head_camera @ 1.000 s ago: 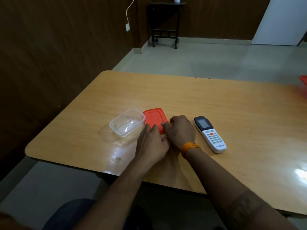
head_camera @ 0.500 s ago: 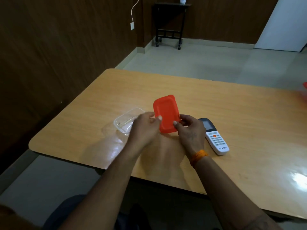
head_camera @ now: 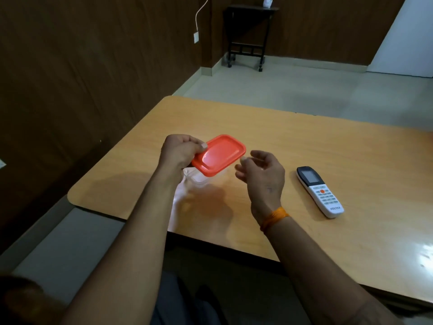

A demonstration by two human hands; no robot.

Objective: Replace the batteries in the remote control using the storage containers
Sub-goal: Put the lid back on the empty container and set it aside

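Note:
My left hand (head_camera: 179, 151) pinches the left edge of an orange rectangular lid (head_camera: 219, 154) and holds it tilted above the table. Beneath the lid a clear plastic container (head_camera: 196, 177) sits on the wood, mostly hidden by the lid and my left wrist. My right hand (head_camera: 261, 172) hovers just right of the lid with fingers loosely curled; a fingertip is near the lid's right edge, and I cannot tell if it touches. A white remote control (head_camera: 319, 191) with a dark screen lies face up to the right, apart from both hands.
The wooden table (head_camera: 304, 141) has a rounded left corner and a near edge close to my lap. A dark wall stands to the left. A small black stand (head_camera: 249, 34) is on the floor far behind.
Both hands lifted the orange lid off the table. The lid moved left over the clear container and tilted flatter. My right hand has come off the lid.

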